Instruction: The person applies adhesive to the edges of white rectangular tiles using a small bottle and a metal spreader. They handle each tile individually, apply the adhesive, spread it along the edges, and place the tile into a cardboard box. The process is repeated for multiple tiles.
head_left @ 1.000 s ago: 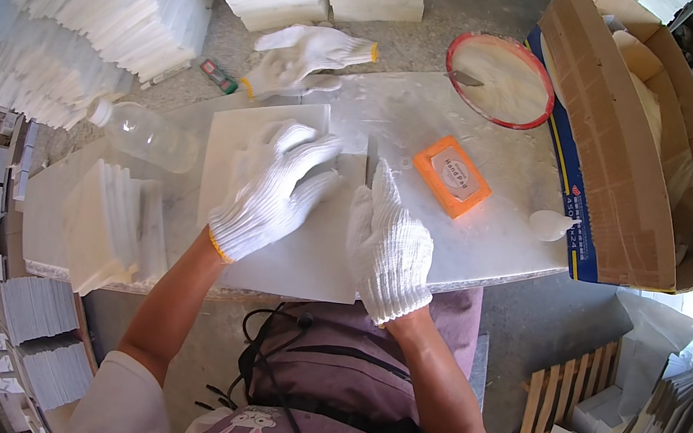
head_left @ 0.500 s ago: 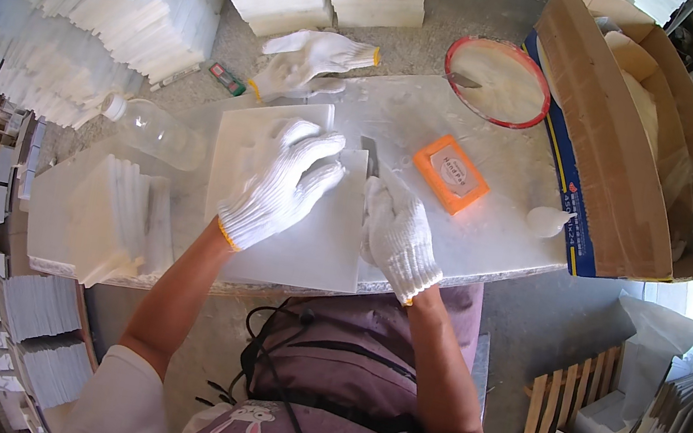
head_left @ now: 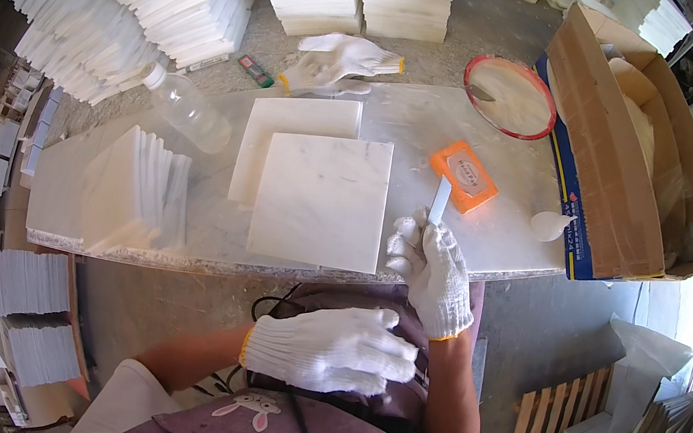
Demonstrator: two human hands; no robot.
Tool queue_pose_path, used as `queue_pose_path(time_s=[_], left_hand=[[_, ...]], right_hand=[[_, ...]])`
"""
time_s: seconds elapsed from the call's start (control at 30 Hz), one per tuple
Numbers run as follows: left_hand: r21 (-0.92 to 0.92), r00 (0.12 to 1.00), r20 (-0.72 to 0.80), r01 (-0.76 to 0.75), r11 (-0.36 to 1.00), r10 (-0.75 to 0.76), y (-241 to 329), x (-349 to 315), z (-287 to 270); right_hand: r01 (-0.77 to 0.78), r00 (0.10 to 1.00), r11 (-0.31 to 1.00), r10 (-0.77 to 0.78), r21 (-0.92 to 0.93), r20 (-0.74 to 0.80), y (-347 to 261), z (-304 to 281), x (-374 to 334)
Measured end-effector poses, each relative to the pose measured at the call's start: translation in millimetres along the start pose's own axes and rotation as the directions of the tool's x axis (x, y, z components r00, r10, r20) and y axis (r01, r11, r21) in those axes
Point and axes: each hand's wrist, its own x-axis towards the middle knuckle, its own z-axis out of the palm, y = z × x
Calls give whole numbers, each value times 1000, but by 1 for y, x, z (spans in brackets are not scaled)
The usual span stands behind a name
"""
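Note:
My right hand (head_left: 432, 273), in a white knitted glove, is closed around a narrow flat-bladed scraper (head_left: 440, 201). Its pale blade points away from me, just in front of an orange hand pad (head_left: 465, 176). Over my lap, below the table edge, my gloved left hand (head_left: 333, 347) is empty, fingers stretched and somewhat apart. A square white marble tile (head_left: 322, 198) lies flat on the table before me. It overlaps another white tile (head_left: 256, 140), which shows along its left and far sides. The scraper's handle is hidden in the right glove.
Several tiles (head_left: 135, 179) stand leaning at the table's left, near a clear bottle (head_left: 189, 113). Farther back lie spare gloves (head_left: 337, 62). A red-rimmed dish (head_left: 512, 120) of pale material, a small white squeeze bulb (head_left: 551, 226) and a big cardboard box (head_left: 610, 142) occupy the right.
My left hand has left the tiles and drawn back over my lap. The right hand has moved right and nearer me, bringing the scraper away from the tile's edge. The camera view has shifted slightly.

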Motion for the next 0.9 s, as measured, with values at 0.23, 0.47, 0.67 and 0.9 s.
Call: queue_pose_path(time_s=[0.23,0.47,0.67,0.9], left_hand=[[80,876,-334,394,916,-348,11,-47,-1],[35,853,-286,465,885,-437,9,-46,36],[275,860,-440,404,872,-260,0,-41,38],[11,742,-475,543,840,-473,-7,-52,15]], right_hand=[[-34,998,988,26,150,54,9,-7,-10],[-84,992,980,65,180,110,18,1,-21],[-141,978,961,98,239,183,18,14,-25],[-130,959,979,83,159,273,10,3,-24]])
